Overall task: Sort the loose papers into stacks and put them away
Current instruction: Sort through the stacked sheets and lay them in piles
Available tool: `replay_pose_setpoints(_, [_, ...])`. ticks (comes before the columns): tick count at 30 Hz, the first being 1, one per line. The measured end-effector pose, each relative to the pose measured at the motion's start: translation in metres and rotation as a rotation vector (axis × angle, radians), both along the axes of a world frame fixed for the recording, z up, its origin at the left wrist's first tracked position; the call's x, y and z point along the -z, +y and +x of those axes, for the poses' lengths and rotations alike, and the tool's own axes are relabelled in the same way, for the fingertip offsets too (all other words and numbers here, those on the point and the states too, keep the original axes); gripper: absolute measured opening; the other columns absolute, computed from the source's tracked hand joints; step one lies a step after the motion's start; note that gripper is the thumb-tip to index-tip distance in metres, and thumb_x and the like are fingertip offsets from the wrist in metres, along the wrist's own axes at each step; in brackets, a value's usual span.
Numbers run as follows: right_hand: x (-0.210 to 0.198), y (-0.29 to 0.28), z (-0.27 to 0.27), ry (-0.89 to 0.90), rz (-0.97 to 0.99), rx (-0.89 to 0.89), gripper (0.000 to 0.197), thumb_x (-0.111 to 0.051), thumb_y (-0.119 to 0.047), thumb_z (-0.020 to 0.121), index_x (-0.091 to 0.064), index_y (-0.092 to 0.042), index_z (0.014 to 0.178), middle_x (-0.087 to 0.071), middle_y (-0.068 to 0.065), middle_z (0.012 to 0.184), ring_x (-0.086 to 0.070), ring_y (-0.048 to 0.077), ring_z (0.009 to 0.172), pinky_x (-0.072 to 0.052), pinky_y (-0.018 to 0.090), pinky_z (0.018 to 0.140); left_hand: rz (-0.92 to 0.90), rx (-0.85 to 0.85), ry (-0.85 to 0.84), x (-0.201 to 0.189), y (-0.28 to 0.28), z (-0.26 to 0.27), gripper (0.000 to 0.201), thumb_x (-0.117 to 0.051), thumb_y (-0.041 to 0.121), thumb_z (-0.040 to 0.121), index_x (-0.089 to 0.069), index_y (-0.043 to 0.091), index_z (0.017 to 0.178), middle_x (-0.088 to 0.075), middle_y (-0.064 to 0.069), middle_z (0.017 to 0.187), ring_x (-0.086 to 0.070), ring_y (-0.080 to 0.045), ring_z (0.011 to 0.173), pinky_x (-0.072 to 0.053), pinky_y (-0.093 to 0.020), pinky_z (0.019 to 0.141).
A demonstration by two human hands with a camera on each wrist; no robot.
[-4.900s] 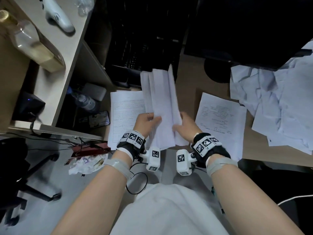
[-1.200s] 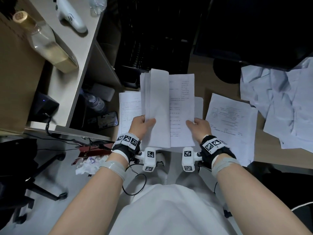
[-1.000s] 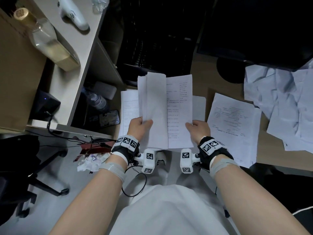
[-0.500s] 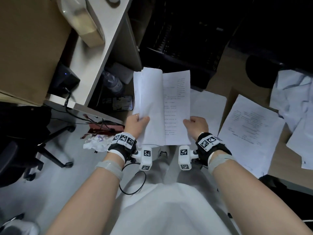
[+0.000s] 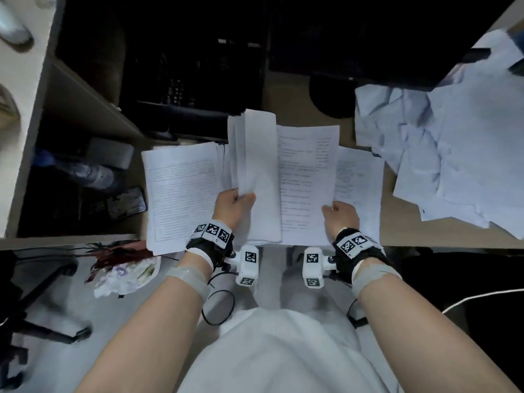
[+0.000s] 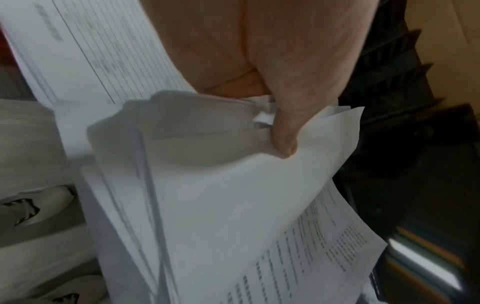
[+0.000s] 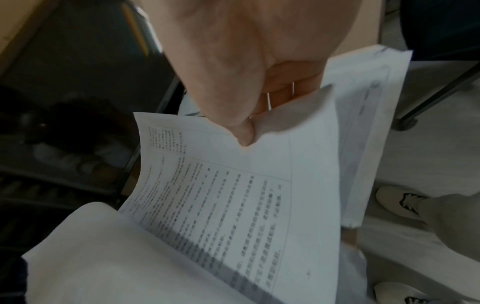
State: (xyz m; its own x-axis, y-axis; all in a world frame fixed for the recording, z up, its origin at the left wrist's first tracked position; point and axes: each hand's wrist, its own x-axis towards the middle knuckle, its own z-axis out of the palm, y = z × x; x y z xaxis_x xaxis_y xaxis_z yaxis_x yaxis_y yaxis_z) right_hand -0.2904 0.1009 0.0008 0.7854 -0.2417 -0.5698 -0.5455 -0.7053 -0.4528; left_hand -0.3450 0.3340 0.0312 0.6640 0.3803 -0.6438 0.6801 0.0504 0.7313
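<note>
I hold a bundle of white papers upright over the desk's front edge. My left hand (image 5: 234, 201) grips the folded-back sheets (image 5: 255, 171) at their lower left, thumb (image 6: 283, 142) pressed on top. My right hand (image 5: 338, 215) pinches the printed sheet (image 5: 307, 180) at its lower right corner, thumb (image 7: 242, 133) on the page. A lined-form stack (image 5: 181, 191) lies flat on the desk left of the bundle. Another printed stack (image 5: 358, 177) lies behind it on the right. A loose crumpled heap of sheets (image 5: 453, 137) covers the desk's right side.
A dark shelf unit (image 5: 192, 80) and a monitor base (image 5: 331, 97) stand behind the papers. A water bottle (image 5: 85, 171) and a phone (image 5: 124, 202) lie in the cubby on the left. Crumpled wrappers (image 5: 124, 275) and a chair base (image 5: 42, 321) are on the floor.
The bundle went from closed between both hands to spread open, showing a printed page. Over the last second the hands and sheets stay put; only the head view swung left and back.
</note>
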Motion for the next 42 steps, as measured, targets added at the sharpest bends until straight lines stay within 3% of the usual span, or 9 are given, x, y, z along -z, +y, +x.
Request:
replay_pose_setpoints(5, [0.013, -0.068, 0.017, 0.090, -0.065, 0.030, 0.028, -0.047, -0.015, 0.097, -0.052, -0.011, 0.070, -0.058, 0.012, 0.083, -0.051, 0.032, 0.081, -0.036, 0.031, 0.072, -0.008, 0.060, 0.045, 0.016, -0.048, 0.025, 0.045, -0.070, 0.038, 0.072, -0.064, -0.005, 0.080, -0.059, -0.011, 0.069, -0.054, -0.020, 0.066, -0.049, -0.032, 0.067])
replay_pose_setpoints(9, [0.033, -0.111, 0.030, 0.222, -0.141, -0.019, 0.036, -0.042, -0.019, 0.102, -0.056, -0.003, 0.131, -0.053, 0.017, 0.138, -0.050, 0.033, 0.127, -0.038, 0.033, 0.102, 0.095, 0.083, 0.064, 0.024, -0.071, 0.037, 0.028, -0.071, 0.031, 0.080, -0.059, 0.013, 0.063, -0.059, -0.006, 0.064, -0.053, -0.020, 0.063, -0.044, -0.033, 0.066])
replay_pose_setpoints(16, [0.038, -0.110, 0.047, 0.175, -0.128, 0.042, 0.064, -0.061, -0.027, 0.089, -0.035, -0.014, 0.146, -0.044, 0.015, 0.146, -0.043, 0.034, 0.133, -0.037, 0.039, 0.105, 0.139, 0.006, 0.094, 0.014, -0.093, 0.041, 0.042, -0.063, 0.043, 0.087, -0.045, 0.015, 0.061, -0.043, -0.002, 0.057, -0.040, -0.017, 0.058, -0.033, -0.030, 0.063])
replay_pose_setpoints(18, [0.028, -0.100, 0.054, 0.096, -0.111, -0.035, 0.067, -0.065, -0.033, 0.085, -0.038, -0.018, 0.144, -0.045, 0.009, 0.145, -0.042, 0.033, 0.134, -0.036, 0.045, 0.109, 0.123, -0.021, 0.084, 0.008, -0.099, 0.041, 0.044, -0.055, 0.039, 0.098, -0.046, 0.015, 0.063, -0.048, -0.003, 0.060, -0.047, -0.019, 0.060, -0.038, -0.032, 0.065])
replay_pose_setpoints(22, [0.005, -0.063, 0.072, 0.110, 0.547, -0.122, 0.039, -0.073, -0.024, 0.087, -0.060, -0.020, 0.124, -0.067, 0.003, 0.118, -0.064, 0.023, 0.110, -0.052, 0.037, 0.089, 0.005, -0.085, 0.023, 0.001, -0.099, 0.039, 0.038, -0.052, 0.038, 0.101, -0.070, 0.009, 0.084, -0.074, -0.013, 0.091, -0.070, -0.030, 0.091, -0.054, -0.042, 0.088])
replay_pose_setpoints(25, [-0.022, -0.034, 0.079, 0.169, 0.738, -0.269, 0.043, -0.073, -0.034, 0.088, -0.061, -0.020, 0.128, -0.068, -0.001, 0.120, -0.065, 0.014, 0.109, -0.048, 0.029, 0.083, 0.038, -0.113, -0.021, -0.007, -0.095, 0.038, 0.039, -0.054, 0.035, 0.100, -0.066, 0.008, 0.075, -0.070, -0.009, 0.079, -0.067, -0.025, 0.079, -0.052, -0.041, 0.082])
replay_pose_setpoints(29, [-0.033, -0.019, 0.079, 0.173, 0.698, -0.414, 0.047, -0.076, -0.047, 0.084, -0.062, -0.023, 0.122, -0.068, -0.009, 0.116, -0.064, 0.008, 0.105, -0.052, 0.027, 0.087, 0.164, -0.119, -0.058, -0.022, -0.086, 0.030, 0.044, -0.055, 0.021, 0.100, -0.050, 0.021, 0.056, -0.052, 0.013, 0.046, -0.048, -0.004, 0.050, -0.037, -0.025, 0.057])
replay_pose_setpoints(36, [-0.009, -0.004, 0.070, 0.056, 0.310, -0.505, 0.025, -0.054, -0.027, 0.098, -0.072, -0.010, 0.101, -0.072, 0.010, 0.108, -0.065, 0.032, 0.101, -0.046, 0.030, 0.081, 0.211, -0.240, -0.091, -0.030, -0.056, -0.005, 0.035, -0.051, 0.021, 0.101, -0.047, 0.012, 0.068, -0.039, -0.003, 0.060, -0.037, -0.014, 0.055, -0.035, -0.020, 0.050])
replay_pose_setpoints(42, [-0.001, 0.032, 0.046, 0.119, 0.303, -0.469, 0.018, -0.058, -0.024, 0.092, -0.072, -0.014, 0.089, -0.073, 0.005, 0.094, -0.067, 0.029, 0.091, -0.052, 0.033, 0.077, 0.228, -0.225, -0.030, -0.025, -0.014, -0.032, 0.046, -0.053, 0.018, 0.101, -0.040, 0.019, 0.057, -0.038, 0.013, 0.046, -0.036, -0.003, 0.044, -0.032, -0.017, 0.049])
